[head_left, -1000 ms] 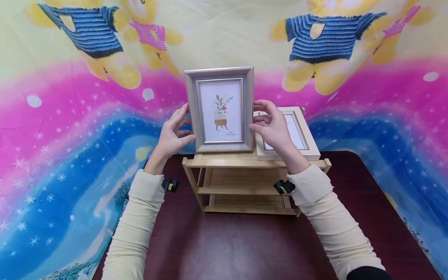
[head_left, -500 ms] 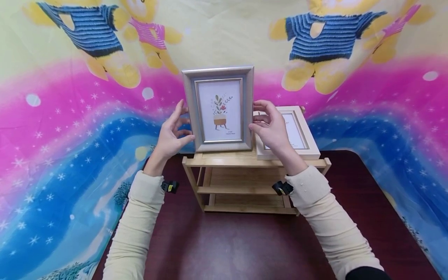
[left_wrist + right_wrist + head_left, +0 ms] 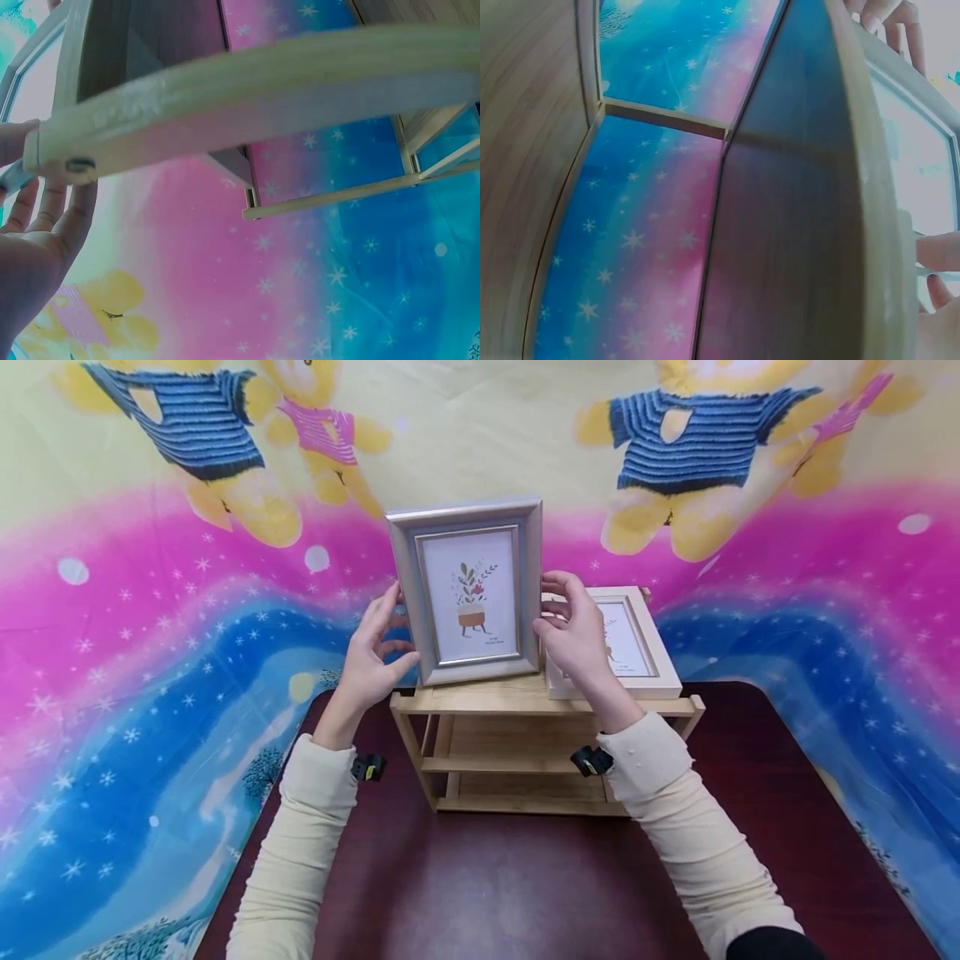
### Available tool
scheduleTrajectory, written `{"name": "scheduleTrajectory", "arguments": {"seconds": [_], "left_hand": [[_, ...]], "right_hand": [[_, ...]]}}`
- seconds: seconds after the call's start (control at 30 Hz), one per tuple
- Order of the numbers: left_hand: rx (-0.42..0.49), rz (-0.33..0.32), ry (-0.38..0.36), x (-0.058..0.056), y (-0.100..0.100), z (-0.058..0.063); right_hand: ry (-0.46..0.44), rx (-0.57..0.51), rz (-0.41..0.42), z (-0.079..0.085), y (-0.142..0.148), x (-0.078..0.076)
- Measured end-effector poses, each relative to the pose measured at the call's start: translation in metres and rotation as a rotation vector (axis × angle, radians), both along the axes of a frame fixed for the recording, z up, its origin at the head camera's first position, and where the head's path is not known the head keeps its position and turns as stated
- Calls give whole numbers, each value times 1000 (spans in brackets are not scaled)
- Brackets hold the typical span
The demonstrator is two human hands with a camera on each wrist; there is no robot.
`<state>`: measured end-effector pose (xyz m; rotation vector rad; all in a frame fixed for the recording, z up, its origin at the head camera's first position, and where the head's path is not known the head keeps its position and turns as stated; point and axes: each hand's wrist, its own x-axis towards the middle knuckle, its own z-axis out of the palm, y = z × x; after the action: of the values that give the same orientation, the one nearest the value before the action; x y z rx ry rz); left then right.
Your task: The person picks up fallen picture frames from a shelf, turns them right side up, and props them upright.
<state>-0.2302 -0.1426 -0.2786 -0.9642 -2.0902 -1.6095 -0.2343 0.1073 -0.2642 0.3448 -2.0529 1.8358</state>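
Observation:
A grey-silver picture frame [image 3: 468, 597] with a potted-plant print stands upright, leaning slightly, at the left of the top tier of a wooden rack [image 3: 487, 702]. My left hand [image 3: 372, 652] holds its left side, thumb near the lower front edge and fingers toward the back. On the opposite side, my right hand [image 3: 576, 631] pinches the frame's right edge, with the thumb in front. Behind that hand a cream picture frame [image 3: 666, 672] lies face up on the top tier, partly covered. In the left wrist view, the thumb and fingers [image 3: 52, 206] show at the frame beyond the rack's rail.
The rack's lower tiers [image 3: 517, 743] lie below the hands. It stands on a dark red table [image 3: 480, 877]. A printed cloth [image 3: 480, 435] with bears and snowflakes hangs behind and at both sides. Black wrist cameras [image 3: 592, 761] sit by the cuffs.
The silver frame has turned and tilted slightly, its lower right corner a little higher. Both hands shifted slightly with it; more of the cream frame's print shows.

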Motion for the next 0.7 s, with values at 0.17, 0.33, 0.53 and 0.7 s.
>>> {"name": "scheduleTrajectory", "arguments": {"seconds": [0.17, 0.33, 0.53, 0.7], "left_hand": [[-16, 18, 52, 8, 4, 3], [-18, 29, 73, 10, 3, 3], [-24, 30, 89, 12, 3, 3], [-5, 38, 87, 3, 0, -8]], "right_hand": [[7, 60, -35, 9, -1, 5], [46, 97, -27, 22, 0, 9], [96, 136, -15, 42, 1, 12], [157, 232, -23, 60, 0, 12]]}}
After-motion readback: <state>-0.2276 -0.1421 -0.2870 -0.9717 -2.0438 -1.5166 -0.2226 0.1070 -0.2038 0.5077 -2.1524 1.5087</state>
